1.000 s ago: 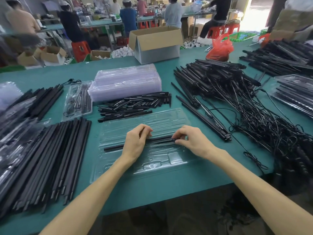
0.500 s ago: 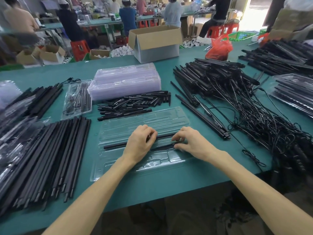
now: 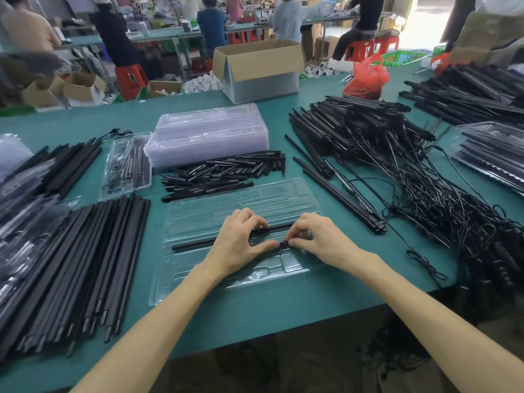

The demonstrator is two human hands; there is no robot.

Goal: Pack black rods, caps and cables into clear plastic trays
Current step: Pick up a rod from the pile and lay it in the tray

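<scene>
The clear tray (image 3: 283, 191) lies at the worktop's (image 3: 255, 313) near edge. My left hand (image 3: 238, 245) and right hand (image 3: 317, 242) pinch black rods (image 3: 192, 245) across its middle (fingers curled, seating them). Its caps (image 3: 224, 171) and cables (image 3: 425, 208) lie unpacked behind and right of it; early stage, I judge.

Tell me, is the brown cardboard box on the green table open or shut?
Open: the brown cardboard box has its top flaps raised.

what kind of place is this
Most likely a factory packing floor: a long green table piled with black rods, a stack of clear trays, and other workers at benches behind.
</scene>
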